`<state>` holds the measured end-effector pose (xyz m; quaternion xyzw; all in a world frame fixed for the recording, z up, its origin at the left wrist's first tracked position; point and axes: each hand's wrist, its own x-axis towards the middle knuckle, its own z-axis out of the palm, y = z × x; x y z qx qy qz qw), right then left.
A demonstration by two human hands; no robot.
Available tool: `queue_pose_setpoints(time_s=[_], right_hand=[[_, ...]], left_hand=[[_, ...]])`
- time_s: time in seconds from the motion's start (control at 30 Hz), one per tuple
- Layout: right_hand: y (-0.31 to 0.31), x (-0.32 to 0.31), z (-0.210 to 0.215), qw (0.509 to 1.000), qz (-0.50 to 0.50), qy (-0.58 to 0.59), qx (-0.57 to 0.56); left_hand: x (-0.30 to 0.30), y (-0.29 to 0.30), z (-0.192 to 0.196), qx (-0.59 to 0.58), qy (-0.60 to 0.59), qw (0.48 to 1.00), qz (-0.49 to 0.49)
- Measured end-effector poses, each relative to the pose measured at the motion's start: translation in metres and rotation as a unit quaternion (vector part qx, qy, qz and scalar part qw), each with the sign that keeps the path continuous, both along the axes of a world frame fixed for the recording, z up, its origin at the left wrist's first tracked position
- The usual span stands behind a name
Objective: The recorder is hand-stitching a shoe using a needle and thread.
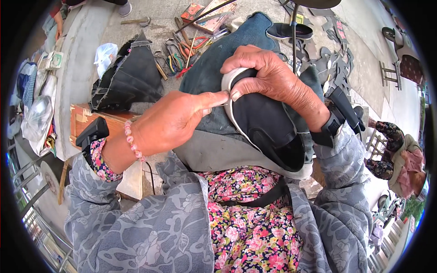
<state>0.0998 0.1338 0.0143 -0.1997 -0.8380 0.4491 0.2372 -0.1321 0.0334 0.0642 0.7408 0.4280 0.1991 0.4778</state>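
While the right hand (273,73) clamps the upper end of a black shoe (266,116), its thumb pressed near the white rim, the left hand (166,120) is curled closed, with its extended forefinger meeting that rim beside the right thumb; whether it grips anything small cannot be told. A pink bead bracelet (132,141) circles the left wrist. The shoe is held aslant over the lap, its lower end near the right corner of a grey lap cover (214,154); a blue cloth (216,61) spreads beyond. On the pavement (116,34), off the blue cloth's left edge, lie pliers (173,57) and a dark, rough-edged bag-like piece (129,77). Beyond its far right corner are a second shoe (280,32) and dark flat cutouts (336,73).
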Motion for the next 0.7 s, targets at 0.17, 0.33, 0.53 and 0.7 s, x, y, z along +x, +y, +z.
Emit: queue_pose_setpoints(time_s=[0.17,0.33,0.53,0.7], right_hand=[[-0.007,0.004,0.021,0.998,-0.036,-0.051,0.017],[-0.081,0.081,0.085,0.986,-0.159,-0.052,-0.020],[-0.158,0.102,0.053,0.954,-0.179,-0.197,-0.140],[-0.148,0.058,-0.026,0.886,-0.300,0.047,-0.350]], left_hand=[[-0.003,-0.002,0.014,0.026,0.134,0.989,-0.049],[-0.022,-0.019,0.022,0.076,0.133,0.988,-0.020],[-0.028,-0.022,0.012,0.096,0.062,0.993,-0.012],[-0.031,-0.022,-0.004,0.009,0.033,0.999,0.012]])
